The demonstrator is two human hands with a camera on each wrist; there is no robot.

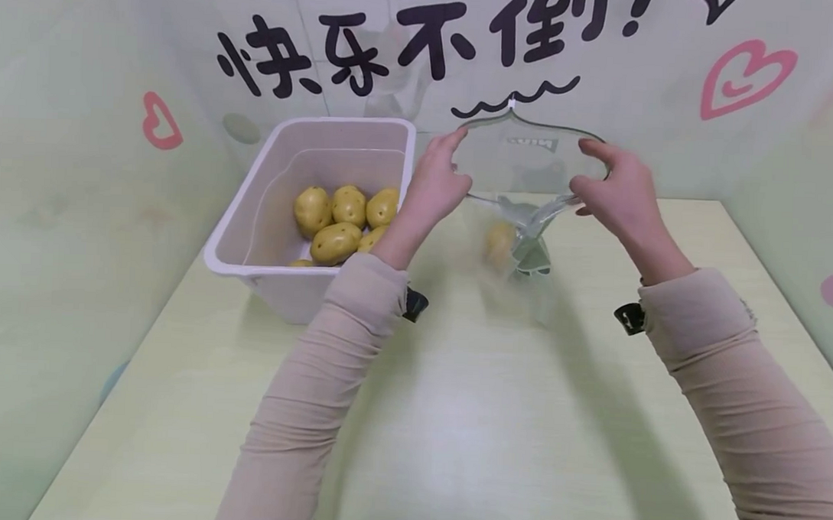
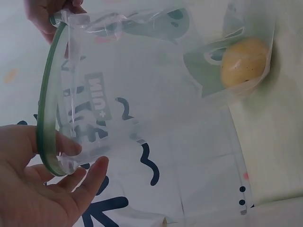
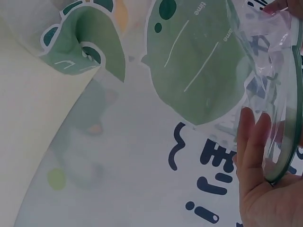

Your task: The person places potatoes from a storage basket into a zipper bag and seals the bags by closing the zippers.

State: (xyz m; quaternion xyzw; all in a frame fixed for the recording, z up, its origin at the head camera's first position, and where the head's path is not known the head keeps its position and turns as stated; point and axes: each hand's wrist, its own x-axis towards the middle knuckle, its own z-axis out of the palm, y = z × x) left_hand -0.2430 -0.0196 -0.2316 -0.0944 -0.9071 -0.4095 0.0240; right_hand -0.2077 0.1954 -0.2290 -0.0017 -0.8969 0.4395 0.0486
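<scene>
A clear zip bag point(image 1: 531, 252) with green print hangs in front of me, its mouth spread wide. At the bottom of the bag lies one potato point(image 2: 245, 62), which also shows blurred in the head view. My left hand point(image 1: 438, 176) pinches the left end of the bag's green-edged rim. My right hand point(image 1: 622, 191) grips the opposite end, fingers on either side of the plastic, as the right wrist view shows. A green leaf-shaped print point(image 3: 199, 61) covers one face of the bag.
A white plastic bin point(image 1: 230, 261) stands on the table point(image 1: 452, 414) to the left, close to my left forearm. Several potatoes point(image 1: 336, 243) lie inside it. Behind rises a printed backdrop point(image 1: 355, 55) with black lettering, and side walls flank the table.
</scene>
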